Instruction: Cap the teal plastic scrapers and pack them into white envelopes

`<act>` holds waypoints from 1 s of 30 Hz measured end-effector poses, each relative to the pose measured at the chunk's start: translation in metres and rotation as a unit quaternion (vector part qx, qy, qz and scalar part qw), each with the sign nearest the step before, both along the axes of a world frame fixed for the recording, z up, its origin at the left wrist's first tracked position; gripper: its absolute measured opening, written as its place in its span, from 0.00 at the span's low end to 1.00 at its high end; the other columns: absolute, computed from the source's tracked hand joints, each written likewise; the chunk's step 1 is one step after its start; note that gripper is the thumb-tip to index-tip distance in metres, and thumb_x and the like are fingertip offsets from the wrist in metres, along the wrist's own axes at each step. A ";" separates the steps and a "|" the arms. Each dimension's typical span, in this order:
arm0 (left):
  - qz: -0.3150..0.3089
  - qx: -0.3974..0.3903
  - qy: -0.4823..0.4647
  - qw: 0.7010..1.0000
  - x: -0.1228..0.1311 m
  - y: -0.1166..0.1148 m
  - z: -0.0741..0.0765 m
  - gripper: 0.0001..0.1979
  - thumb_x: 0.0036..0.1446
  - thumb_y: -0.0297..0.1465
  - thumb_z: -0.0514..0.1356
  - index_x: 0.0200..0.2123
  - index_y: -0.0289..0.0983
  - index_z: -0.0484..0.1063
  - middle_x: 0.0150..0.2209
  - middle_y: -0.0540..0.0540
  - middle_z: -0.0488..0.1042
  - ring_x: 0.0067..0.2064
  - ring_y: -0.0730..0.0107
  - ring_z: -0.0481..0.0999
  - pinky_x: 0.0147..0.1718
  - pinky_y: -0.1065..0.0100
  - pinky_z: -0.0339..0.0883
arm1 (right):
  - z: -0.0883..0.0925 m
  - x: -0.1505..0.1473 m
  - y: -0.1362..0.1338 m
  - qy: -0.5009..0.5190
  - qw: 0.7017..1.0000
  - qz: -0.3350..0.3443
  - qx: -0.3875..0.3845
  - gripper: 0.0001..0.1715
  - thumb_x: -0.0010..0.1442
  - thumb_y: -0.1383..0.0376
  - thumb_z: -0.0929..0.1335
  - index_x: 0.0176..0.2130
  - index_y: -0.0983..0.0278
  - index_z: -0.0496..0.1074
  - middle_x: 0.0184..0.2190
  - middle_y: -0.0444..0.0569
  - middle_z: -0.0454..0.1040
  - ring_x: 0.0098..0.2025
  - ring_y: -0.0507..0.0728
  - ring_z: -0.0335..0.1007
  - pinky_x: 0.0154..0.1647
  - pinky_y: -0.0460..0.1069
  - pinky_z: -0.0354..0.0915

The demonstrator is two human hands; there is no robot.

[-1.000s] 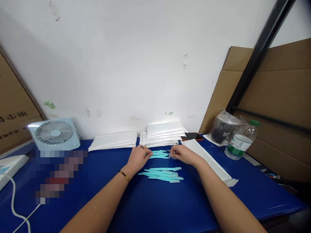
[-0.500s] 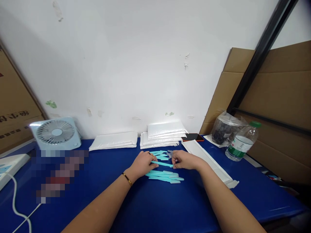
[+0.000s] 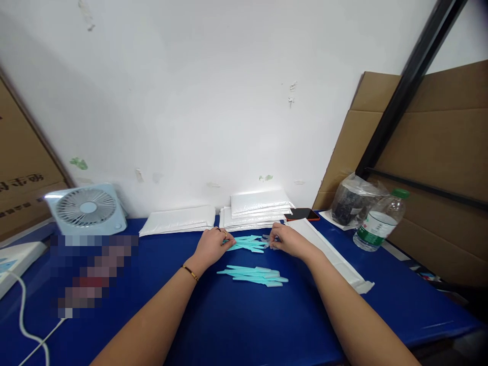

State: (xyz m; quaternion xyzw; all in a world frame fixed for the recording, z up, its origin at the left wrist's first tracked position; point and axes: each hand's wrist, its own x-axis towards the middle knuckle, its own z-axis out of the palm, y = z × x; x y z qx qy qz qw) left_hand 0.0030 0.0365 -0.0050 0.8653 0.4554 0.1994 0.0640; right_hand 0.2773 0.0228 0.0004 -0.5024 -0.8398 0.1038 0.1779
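Note:
On the blue table [image 3: 244, 325] lie two groups of thin teal plastic sticks. The far group [image 3: 249, 243] sits between my two hands. My left hand [image 3: 211, 245], with a ring and a gold bracelet, pinches the left ends of these sticks. At their right ends my right hand [image 3: 288, 240] has its fingers closed on them. The near group [image 3: 255, 275] lies untouched, a little closer to me, with several sticks stacked side by side.
White padded envelopes [image 3: 255, 209] are stacked by the wall, more [image 3: 177, 221] to their left. A long white strip [image 3: 331, 256] lies on the right beside a phone [image 3: 302, 214], a bag [image 3: 353, 201] and a water bottle [image 3: 379, 219]. A small fan [image 3: 87, 209] stands left. Cardboard leans at both sides.
Half a second ago both hands held one stick just above the near group. That stick now lies with the near group, and both hands have moved back to the far group.

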 end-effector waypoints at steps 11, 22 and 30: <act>-0.124 -0.094 0.015 0.988 0.012 -0.024 0.004 0.14 0.50 0.44 0.58 0.28 0.40 0.74 0.27 0.52 0.74 0.33 0.71 0.70 0.33 0.72 0.58 | -0.002 -0.024 -0.020 0.007 0.984 0.128 -0.127 0.10 0.50 0.59 0.70 0.29 0.65 0.74 0.30 0.45 0.66 0.31 0.50 0.62 0.30 0.44 0.58; -0.097 -0.088 0.026 0.991 0.013 -0.020 -0.005 0.12 0.50 0.42 0.59 0.29 0.41 0.74 0.28 0.52 0.75 0.30 0.73 0.71 0.27 0.73 0.55 | -0.007 -0.030 -0.020 0.008 0.986 0.116 -0.122 0.07 0.49 0.62 0.70 0.30 0.64 0.73 0.31 0.45 0.66 0.32 0.51 0.62 0.30 0.44 0.59; -0.050 -0.065 0.040 0.996 0.014 -0.016 -0.004 0.07 0.50 0.37 0.60 0.25 0.40 0.73 0.28 0.53 0.75 0.31 0.71 0.71 0.29 0.72 0.56 | -0.003 -0.022 -0.017 -0.027 0.990 0.106 -0.087 0.03 0.52 0.67 0.68 0.28 0.65 0.71 0.32 0.47 0.66 0.33 0.52 0.63 0.32 0.45 0.59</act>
